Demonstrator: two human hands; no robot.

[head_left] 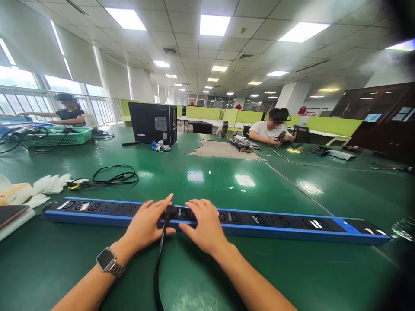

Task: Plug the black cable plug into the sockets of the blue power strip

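A long blue power strip (259,232) with a black socket face lies across the table in front of me. A black plug (169,211) sits at one of its sockets, and its thick cable (157,268) runs down toward me. My left hand (147,222) rests over the strip just left of the plug, thumb on the near side and fingers stretched toward the far edge. Right of the plug, my right hand (204,224) lies across the strip the same way, fingers spread. Both hands are open; the undersides of the fingers are hidden.
Coiled black cable (113,175), tissues (48,185) and a tablet-like item (14,218) lie left. Farther back stand a black computer case (152,123) and a green basket (73,137). Two other people sit across the green table (207,181), one holding a dark object.
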